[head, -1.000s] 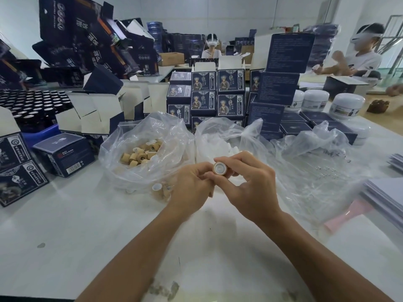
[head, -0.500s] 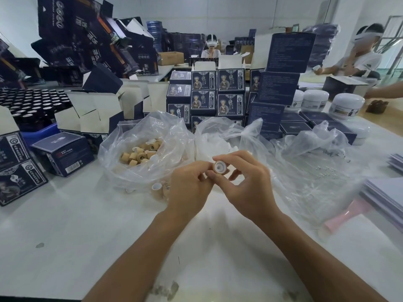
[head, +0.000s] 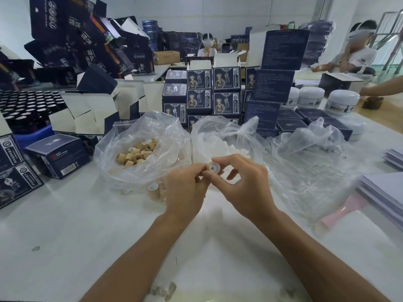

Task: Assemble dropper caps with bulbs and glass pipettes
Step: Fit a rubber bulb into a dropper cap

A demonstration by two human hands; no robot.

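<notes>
Head view, the only one: both hands meet over the desk, just in front of the bags. Left hand and right hand share one tan dropper cap, its open end w/ white inner ring turned toward the camera. Left grip: fingers curled, pinching the cap from the left side. Right grip: thumb and index pinch it from the right; the other right fingers hang loose, off the cap.

Step, as I read it: bulb being seated in the cap, or just seated. The white seen inside the cap could be bulb or liner; can't tell which. No pipette visible in either hand, so the glass prob. isn't in yet.

Next move likely calls for: one hand keeps the cap, the other goes to the right bag for a pipette, then lines it up w/ the cap's centre hole and pushes straight. Glass is thin, so light force and no sideways bending.

Counts:
- Caps in hand: 1.
- Clear bags: 3. Left bag holds tan caps, approx. a dozen-plus showing, exact no. unreadable. Middle bag holds white bulbs, too heaped to count. Right bag holds thin glass pipettes, too faint to count.
- Loose caps on the desk by the left hand: at least 2, partly hidden.
</notes>
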